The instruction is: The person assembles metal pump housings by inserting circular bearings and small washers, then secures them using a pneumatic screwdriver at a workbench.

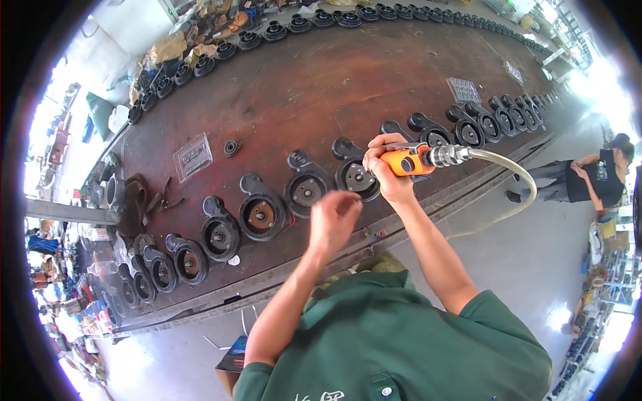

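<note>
My right hand (391, 172) is closed round an orange air-powered tool (405, 162), held above the row of black parts. A metal coupling (449, 156) joins the tool to a clear air hose (518, 175) that loops down to the right. My left hand (332, 220) is slightly blurred, its fingers curled in; whatever may be between them is hidden. It hovers by the near side of a black round housing (307, 189) with a short arm and a grey disc inside. Just right of that, another black housing (356, 177) lies beneath the tool, partly covered by my right hand.
Several similar housings run along the near edge of the brown metal table (281, 100). More black parts (297, 25) line the far edge. Clear plates (193, 158) and a small ring (231, 148) lie on top. Another person (602, 175) stands at the right.
</note>
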### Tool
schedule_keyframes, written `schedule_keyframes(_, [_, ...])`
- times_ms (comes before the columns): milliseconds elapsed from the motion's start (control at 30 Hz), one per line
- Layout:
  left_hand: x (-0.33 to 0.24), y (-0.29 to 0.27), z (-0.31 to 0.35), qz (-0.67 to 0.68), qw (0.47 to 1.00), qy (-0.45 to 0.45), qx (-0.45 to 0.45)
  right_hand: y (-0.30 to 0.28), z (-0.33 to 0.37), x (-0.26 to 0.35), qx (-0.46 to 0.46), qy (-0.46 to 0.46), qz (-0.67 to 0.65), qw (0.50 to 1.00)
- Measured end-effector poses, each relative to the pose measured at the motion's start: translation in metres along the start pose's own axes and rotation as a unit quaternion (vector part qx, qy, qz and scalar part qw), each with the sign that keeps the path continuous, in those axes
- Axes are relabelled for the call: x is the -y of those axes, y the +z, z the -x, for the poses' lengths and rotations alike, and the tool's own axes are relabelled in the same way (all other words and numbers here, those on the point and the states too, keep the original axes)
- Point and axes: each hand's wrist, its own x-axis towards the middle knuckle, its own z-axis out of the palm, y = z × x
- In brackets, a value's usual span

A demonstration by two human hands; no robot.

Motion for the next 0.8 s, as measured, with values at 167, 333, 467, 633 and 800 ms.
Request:
schedule_keyframes(167, [-0.02,0.01,-0.052,-0.453,0.888,0.05,-0.06,-0.057,-0.004,-0.001,0.025,0.023,-0.024,0.999])
schedule_keyframes(333, [-0.02,0.029,-0.057,-0.525,0.847,0.035,-0.081,-0.085,-0.014,-0.001,0.017,0.065,-0.075,0.995])
schedule_keyframes(467, [-0.019,0.025,-0.064,-0.509,0.859,0.032,-0.048,-0.084,-0.021,0.003,0.015,0.083,-0.118,0.989])
schedule_keyframes(633, [-0.02,0.018,-0.069,-0.534,0.845,0.024,-0.024,-0.073,-0.02,-0.005,0.021,0.097,-0.109,0.989])
schedule_keyframes(800, [-0.02,0.015,-0.071,-0.548,0.836,0.032,-0.004,-0.06,-0.018,-0.022,0.016,0.094,-0.094,0.991])
